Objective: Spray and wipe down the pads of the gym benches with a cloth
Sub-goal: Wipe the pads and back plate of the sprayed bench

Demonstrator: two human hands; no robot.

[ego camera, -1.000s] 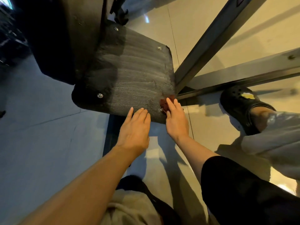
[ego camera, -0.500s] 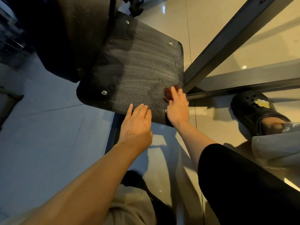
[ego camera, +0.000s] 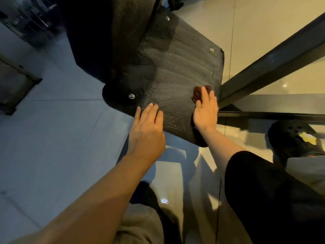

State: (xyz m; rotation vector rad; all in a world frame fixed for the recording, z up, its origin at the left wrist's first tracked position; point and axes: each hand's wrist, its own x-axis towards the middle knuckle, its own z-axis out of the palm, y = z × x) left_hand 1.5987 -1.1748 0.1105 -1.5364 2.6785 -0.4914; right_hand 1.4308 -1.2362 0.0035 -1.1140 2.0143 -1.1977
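Observation:
A black bench pad [ego camera: 175,73] with metal bolts and faint wipe streaks fills the upper middle. My right hand [ego camera: 205,110] lies flat on its right near corner, pressing a dark red cloth [ego camera: 199,91] onto the pad; only the cloth's far end shows beyond my fingers. My left hand [ego camera: 146,131] rests flat on the pad's near edge, fingers together, holding nothing. No spray bottle is in view.
A dark metal frame beam [ego camera: 274,62] runs diagonally at the right, with a lower bar [ego camera: 274,116] beneath it. My foot in a black clog [ego camera: 292,138] stands on the glossy tiled floor [ego camera: 52,138]. Another dark padded part [ego camera: 109,36] rises at the upper left.
My right hand has slid the cloth farther up the pad's right side. My left hand has stayed on the near edge. The view has shifted closer.

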